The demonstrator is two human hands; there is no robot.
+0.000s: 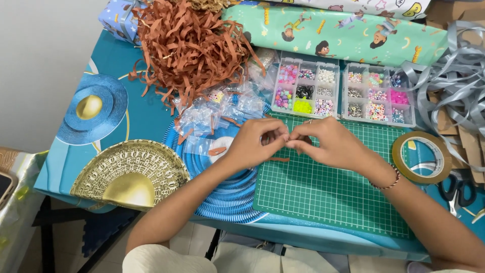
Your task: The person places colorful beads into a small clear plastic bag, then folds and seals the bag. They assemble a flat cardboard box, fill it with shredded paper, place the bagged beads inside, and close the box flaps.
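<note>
My left hand (255, 143) and my right hand (327, 144) meet fingertip to fingertip above the far left part of a green cutting mat (328, 192). Both pinch something very small between them; it is too small to tell what it is. A beaded bracelet (388, 180) circles my right wrist. Just beyond the hands stand two clear bead boxes, one (305, 91) on the left and one (378, 96) on the right, each with several compartments of coloured beads.
A heap of brown paper shreds (192, 48) and small clear bags (214, 114) lie at the far left. A tape roll (422, 156), scissors (457, 191) and grey ribbon (454, 86) sit right. Rolled gift wrap (333, 33) lies at the back.
</note>
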